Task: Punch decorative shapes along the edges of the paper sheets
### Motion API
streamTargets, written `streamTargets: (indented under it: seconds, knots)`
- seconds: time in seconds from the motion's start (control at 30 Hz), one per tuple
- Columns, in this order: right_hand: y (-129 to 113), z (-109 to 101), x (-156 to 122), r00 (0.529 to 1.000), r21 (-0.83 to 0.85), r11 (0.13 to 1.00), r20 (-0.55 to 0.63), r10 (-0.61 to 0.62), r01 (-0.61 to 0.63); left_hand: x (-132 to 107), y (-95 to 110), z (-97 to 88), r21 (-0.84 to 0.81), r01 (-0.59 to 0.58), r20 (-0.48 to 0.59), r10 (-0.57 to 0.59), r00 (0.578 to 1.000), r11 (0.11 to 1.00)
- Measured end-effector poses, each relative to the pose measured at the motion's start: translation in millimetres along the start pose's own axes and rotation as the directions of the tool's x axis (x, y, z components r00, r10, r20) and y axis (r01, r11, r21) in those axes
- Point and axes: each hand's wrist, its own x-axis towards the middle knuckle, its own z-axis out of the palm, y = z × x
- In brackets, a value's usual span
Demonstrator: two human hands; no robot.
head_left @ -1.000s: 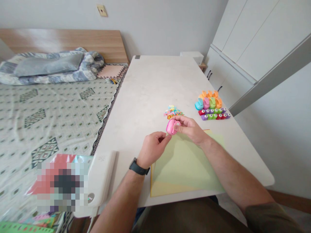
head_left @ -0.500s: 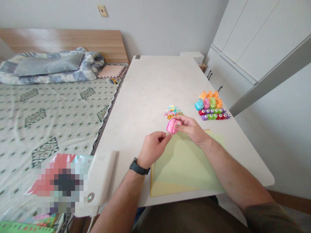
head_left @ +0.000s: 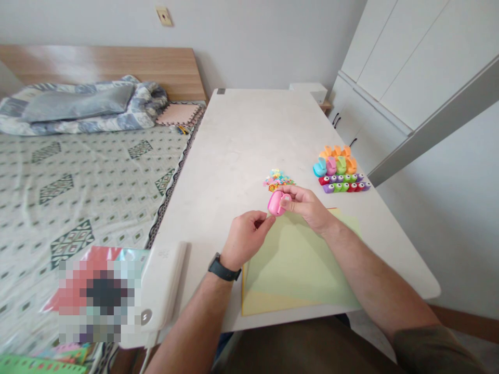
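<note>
My right hand point(head_left: 306, 206) is closed on a small pink paper punch point(head_left: 276, 202), held just above the far corner of a light green paper sheet point(head_left: 296, 259). My left hand point(head_left: 247, 236), with a dark watch on the wrist, pinches that sheet's corner right under the punch. The green sheet lies on a yellow sheet point(head_left: 257, 304) near the table's front edge. A small pile of coloured punched shapes point(head_left: 277, 179) lies on the white table point(head_left: 249, 140) just beyond the punch.
Rows of coloured punches point(head_left: 340, 174) stand at the right side of the table. A white device point(head_left: 159, 291) sits at the front left corner. A bed point(head_left: 78, 171) with folded bedding runs along the left. White cabinets point(head_left: 390, 67) stand at the right.
</note>
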Motion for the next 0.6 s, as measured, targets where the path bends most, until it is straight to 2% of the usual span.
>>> streamTargets:
  seconds: [0.6]
  knots:
    - [2.3,0.8,1.2,0.999,0.006,1.0,-0.039,-0.002,0.002,0.1,-0.2,0.8,0.033,-0.011,-0.001,0.011,1.0,0.999]
